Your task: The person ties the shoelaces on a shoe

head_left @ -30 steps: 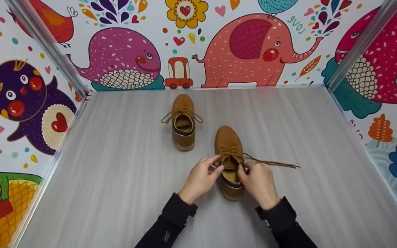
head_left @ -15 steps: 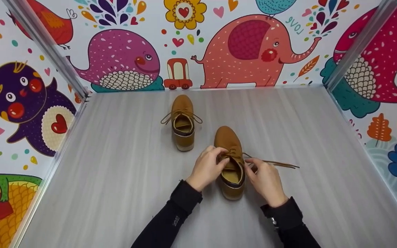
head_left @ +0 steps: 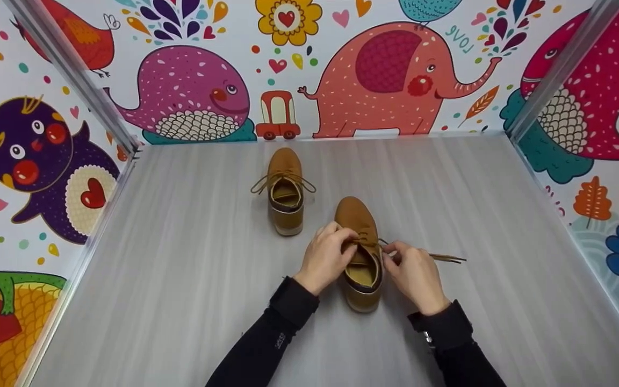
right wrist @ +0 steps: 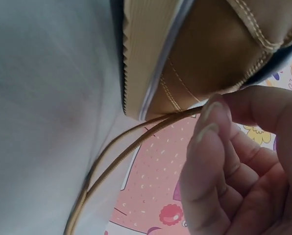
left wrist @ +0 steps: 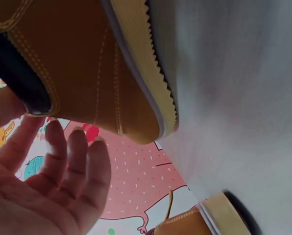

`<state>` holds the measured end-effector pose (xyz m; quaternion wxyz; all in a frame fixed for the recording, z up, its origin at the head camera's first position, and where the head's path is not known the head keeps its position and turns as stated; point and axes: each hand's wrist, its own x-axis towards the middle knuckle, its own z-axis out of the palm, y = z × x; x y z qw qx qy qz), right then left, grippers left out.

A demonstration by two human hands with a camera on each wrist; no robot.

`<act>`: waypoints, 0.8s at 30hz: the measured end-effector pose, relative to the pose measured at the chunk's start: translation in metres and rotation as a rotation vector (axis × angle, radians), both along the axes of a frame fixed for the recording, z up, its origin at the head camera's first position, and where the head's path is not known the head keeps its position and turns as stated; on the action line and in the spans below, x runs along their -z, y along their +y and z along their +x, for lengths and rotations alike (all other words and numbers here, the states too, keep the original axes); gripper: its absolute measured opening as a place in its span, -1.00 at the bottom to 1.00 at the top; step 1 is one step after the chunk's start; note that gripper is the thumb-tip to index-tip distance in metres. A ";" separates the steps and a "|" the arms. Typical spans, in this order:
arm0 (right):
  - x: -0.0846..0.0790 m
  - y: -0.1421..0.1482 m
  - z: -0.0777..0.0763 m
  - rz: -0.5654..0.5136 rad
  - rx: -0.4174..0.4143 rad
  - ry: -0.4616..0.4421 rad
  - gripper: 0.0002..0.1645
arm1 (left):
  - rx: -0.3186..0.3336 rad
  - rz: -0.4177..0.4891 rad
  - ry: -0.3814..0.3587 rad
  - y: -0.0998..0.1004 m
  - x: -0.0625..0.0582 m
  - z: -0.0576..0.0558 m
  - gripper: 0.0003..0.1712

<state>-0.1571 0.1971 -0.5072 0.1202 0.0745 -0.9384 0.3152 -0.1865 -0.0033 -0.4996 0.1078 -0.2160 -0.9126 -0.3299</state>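
1. A pale grey floor [head_left: 180, 279] with faint streaks spreads beneath everything, meeting walls [head_left: 390, 115] printed with a whale, an elephant, a penguin and other bright figures.
2. Two dark sleeves [head_left: 258, 344] reach in from the near side.
3. The nearer shoe [head_left: 353, 215], tan with a light sole, stands upright on the floor between the hands, toe toward the far wall.
4. The farther shoe [head_left: 285, 161], a similar tan one, stands upright ahead of it and to the left, apart from it.
5. The left hand [head_left: 326, 255] has its thumb and forefinger at the left edge of the nearer shoe's opening; whether they pinch anything, I cannot tell.
6. The right hand [head_left: 414, 269], just beside that shoe's right side, pinches the loose laces between thumb and forefinger.
7. The loose laces [head_left: 446, 258] trail rightward onto the floor.
8. A bow [head_left: 286, 173] sits on the farther shoe.
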 end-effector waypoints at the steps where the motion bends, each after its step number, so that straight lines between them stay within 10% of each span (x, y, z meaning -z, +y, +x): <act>1: -0.001 0.001 0.000 -0.006 0.003 0.008 -0.95 | 0.002 0.002 0.001 0.000 0.000 -0.001 -0.86; 15: -0.003 0.012 -0.001 -0.048 0.031 -0.022 -0.96 | 0.153 0.395 -0.332 -0.025 -0.015 -0.007 -0.85; 24: -0.001 0.018 0.000 -0.034 0.040 -0.043 -0.93 | 0.084 0.727 -0.439 -0.056 -0.034 -0.007 -0.81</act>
